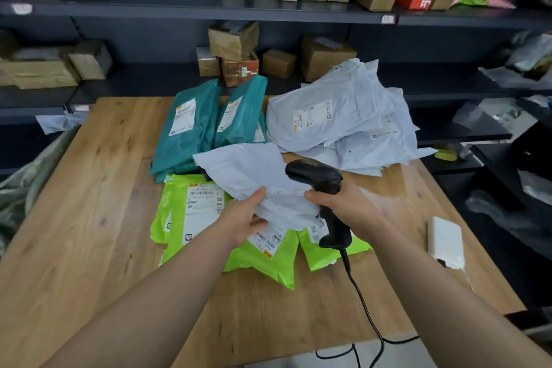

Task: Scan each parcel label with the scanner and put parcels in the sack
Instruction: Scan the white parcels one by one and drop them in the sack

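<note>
My left hand (245,219) grips the near edge of a pale grey parcel bag (248,172) and holds it up over the table's middle. My right hand (340,206) is wrapped round the handle of a black corded scanner (316,176), whose head points left at that bag. Under the bag lie lime green parcels (263,260) with white labels. Teal parcels (191,128) are stacked behind them. A heap of pale grey parcels (343,116) lies at the back right. A greenish sack (21,188) hangs off the table's left edge, partly cut off.
The wooden table (98,188) stands before dark shelves (149,6) holding several cardboard boxes (325,57). A white flat device (445,240) lies near the table's right edge. The scanner's black cable (364,308) runs over the front edge.
</note>
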